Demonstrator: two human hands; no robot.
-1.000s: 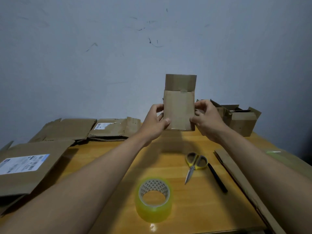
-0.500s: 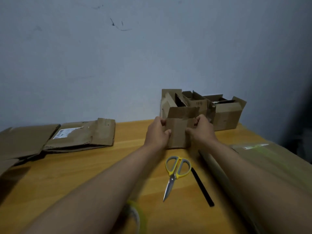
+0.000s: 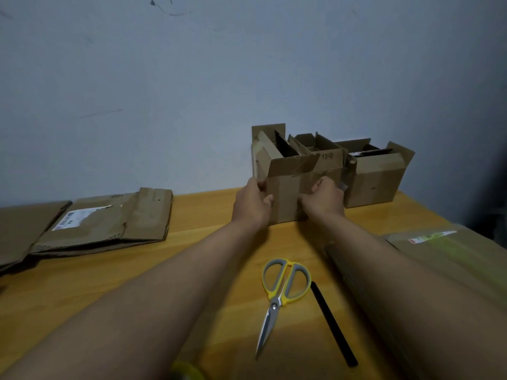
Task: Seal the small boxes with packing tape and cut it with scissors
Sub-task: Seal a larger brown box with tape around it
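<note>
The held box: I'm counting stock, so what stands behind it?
Behind the held box stand more open cardboard boxes against the wall; their lower fronts and contents are hidden.

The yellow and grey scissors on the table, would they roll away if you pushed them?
Probably not. The yellow and grey scissors lie flat on the wooden table, so a push would likely slide or spin them. The metal blades look stiff, not bendy. The pointed tip looks sharp, so lifting by the loop handles seems safer.

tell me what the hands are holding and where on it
Both hold the small open cardboard box standing on the table: left hand grips its left side, right hand its right side.
</note>
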